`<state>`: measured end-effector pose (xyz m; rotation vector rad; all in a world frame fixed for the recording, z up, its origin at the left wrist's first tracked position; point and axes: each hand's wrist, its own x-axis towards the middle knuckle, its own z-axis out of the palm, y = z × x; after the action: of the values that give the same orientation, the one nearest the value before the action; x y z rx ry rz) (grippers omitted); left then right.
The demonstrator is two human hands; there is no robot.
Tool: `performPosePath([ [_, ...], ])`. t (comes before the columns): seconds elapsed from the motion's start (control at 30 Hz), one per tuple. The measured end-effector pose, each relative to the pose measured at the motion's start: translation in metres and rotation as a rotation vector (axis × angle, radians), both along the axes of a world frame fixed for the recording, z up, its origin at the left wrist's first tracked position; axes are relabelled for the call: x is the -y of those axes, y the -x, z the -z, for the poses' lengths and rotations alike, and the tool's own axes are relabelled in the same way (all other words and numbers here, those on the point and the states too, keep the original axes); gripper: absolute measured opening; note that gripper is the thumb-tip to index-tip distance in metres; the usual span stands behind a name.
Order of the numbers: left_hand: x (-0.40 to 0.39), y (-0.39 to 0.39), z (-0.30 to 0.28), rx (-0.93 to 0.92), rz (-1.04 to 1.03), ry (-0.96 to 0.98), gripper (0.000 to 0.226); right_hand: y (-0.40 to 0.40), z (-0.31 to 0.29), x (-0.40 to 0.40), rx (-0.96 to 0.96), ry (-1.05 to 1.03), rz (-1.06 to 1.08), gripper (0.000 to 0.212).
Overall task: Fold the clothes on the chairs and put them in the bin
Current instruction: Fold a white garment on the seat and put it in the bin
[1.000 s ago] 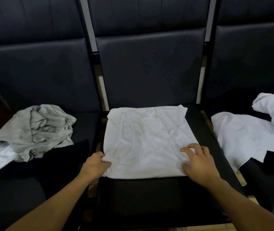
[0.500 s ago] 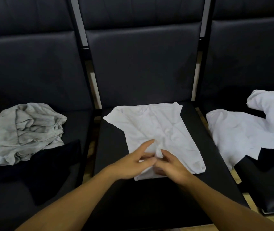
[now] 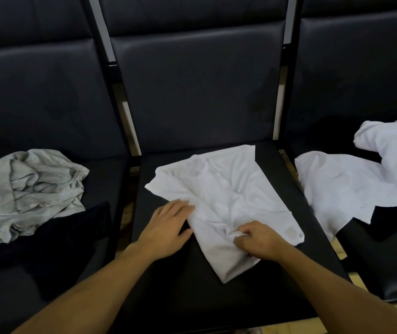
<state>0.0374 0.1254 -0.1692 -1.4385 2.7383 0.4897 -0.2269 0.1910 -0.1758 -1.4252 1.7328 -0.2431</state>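
Now the white shirt [image 3: 226,201] lies skewed on the middle chair's seat [image 3: 277,273], its long axis running from the seat's back-left toward its front edge, partly folded and rumpled. The right hand [image 3: 257,242] is on the cloth near its front end, fingers curled and pinching a bunch of fabric. The left hand [image 3: 168,227] rests at the shirt's left edge, fingers fairly straight and flat against the fold, holding nothing that I can see. Both forearms reach in from the seat's front edge, converging on the shirt. The right hand looks best placed to carry the next fold. Grey clothes [image 3: 31,191] wait on the left chair, white clothes [image 3: 352,189] on the right one. No bin in view.
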Motion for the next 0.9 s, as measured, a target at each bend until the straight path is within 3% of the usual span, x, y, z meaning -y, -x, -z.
performPosePath([
  [0.07,0.001,-0.004,0.002,0.129,0.02,0.043,0.065,0.013,-0.002,-0.003,-0.024,-0.019,-0.015,0.032],
  [0.23,-0.001,-0.017,0.013,0.219,-0.004,0.239,0.056,0.036,-0.003,-0.004,-0.164,0.041,-0.09,0.035],
  [0.33,0.0,-0.02,0.019,0.211,0.013,0.328,0.04,0.041,-0.003,-0.008,-0.206,0.071,-0.116,0.034],
  [0.5,0.015,-0.013,0.018,0.16,0.062,0.364,0.051,0.039,-0.006,-0.015,-0.257,0.129,-0.147,0.026],
  [0.67,0.026,-0.008,0.024,0.229,0.109,0.483,0.034,0.047,-0.009,-0.015,-0.189,0.207,-0.031,0.014],
  [0.83,0.024,-0.015,0.017,0.103,0.082,0.428,0.007,0.051,-0.001,-0.013,-0.223,0.305,-0.016,0.013],
  [0.9,0.019,-0.017,0.005,0.101,0.066,0.312,0.02,0.054,0.003,-0.012,-0.216,0.309,-0.046,0.02],
])
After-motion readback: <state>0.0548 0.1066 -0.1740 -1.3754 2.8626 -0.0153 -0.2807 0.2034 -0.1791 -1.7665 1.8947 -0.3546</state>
